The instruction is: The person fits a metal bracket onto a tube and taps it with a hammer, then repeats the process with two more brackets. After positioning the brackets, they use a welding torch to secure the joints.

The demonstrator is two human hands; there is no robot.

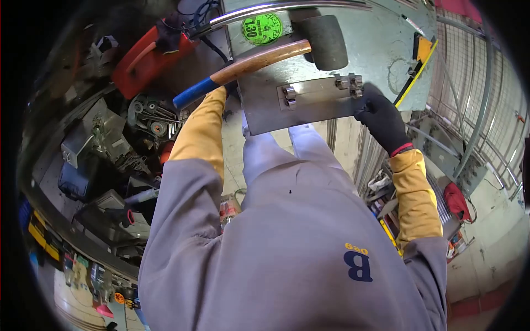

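Note:
A flat metal plate [317, 98] lies near the front edge of the metal-topped bench [381, 38]. Small bright metal clips sit on it: a left pair [289, 96] and a right group [353, 84]. My right hand [382, 121], in a black glove with a red cuff, is at the plate's right end beside that group. Its fingers are curled; what they hold, if anything, is hidden. A mallet with a dark head [327, 43] and a blue-ended wooden handle [259, 60] rests across the bench. Under its handle, my left hand [231, 89] is mostly hidden, fingers out of sight.
A green round sticker [263, 28] marks the bench top. Near the right edge are a yellow-black rule [411, 80] and an orange tool [423, 48]. A long metal bar [276, 7] runs along the far side. Left stands a red container [141, 63] among cluttered tools.

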